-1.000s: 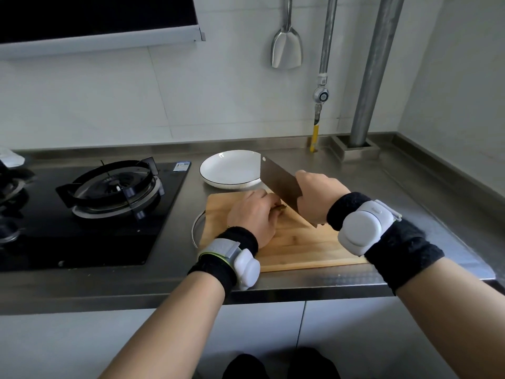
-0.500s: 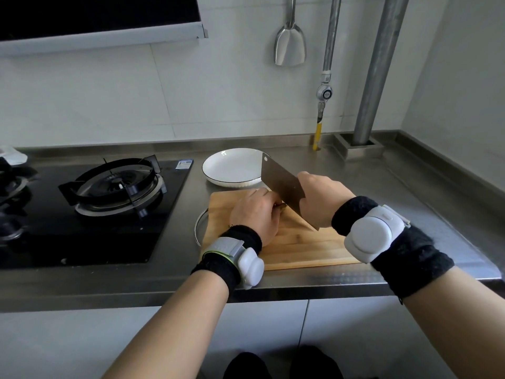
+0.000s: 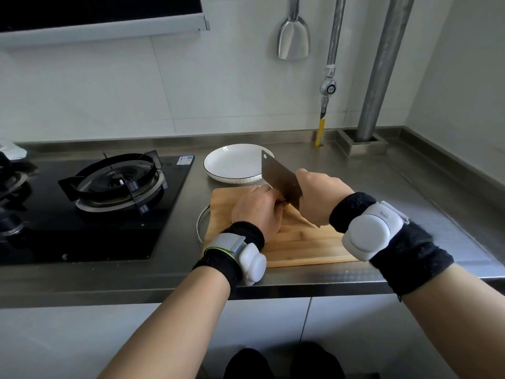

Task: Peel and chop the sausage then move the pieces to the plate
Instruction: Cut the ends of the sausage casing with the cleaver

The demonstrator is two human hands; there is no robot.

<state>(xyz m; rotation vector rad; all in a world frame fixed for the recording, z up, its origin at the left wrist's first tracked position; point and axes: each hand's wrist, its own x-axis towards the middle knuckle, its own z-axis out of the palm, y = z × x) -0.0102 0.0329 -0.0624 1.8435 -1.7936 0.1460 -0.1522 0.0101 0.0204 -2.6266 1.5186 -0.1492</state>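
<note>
chopping is under way: the right hand (image 3: 319, 195) grips the cleaver (image 3: 280, 177), blade angled down over the cutting board (image 3: 306, 242). the left hand (image 3: 257, 212) curls closed over the sausage (image 3: 284, 202), mostly hidden. knuckles should guide the blade, fingertips tucked; the plate (image 3: 232, 165) waits just behind.

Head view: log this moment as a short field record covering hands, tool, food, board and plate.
right hand: grips the cleaver, blade angled down over the board
left hand: curled over the sausage, which is mostly hidden
cutting board: wooden, on the steel counter
plate: white, behind the board, no pieces on it
stove: to the left, no flame visible
</note>
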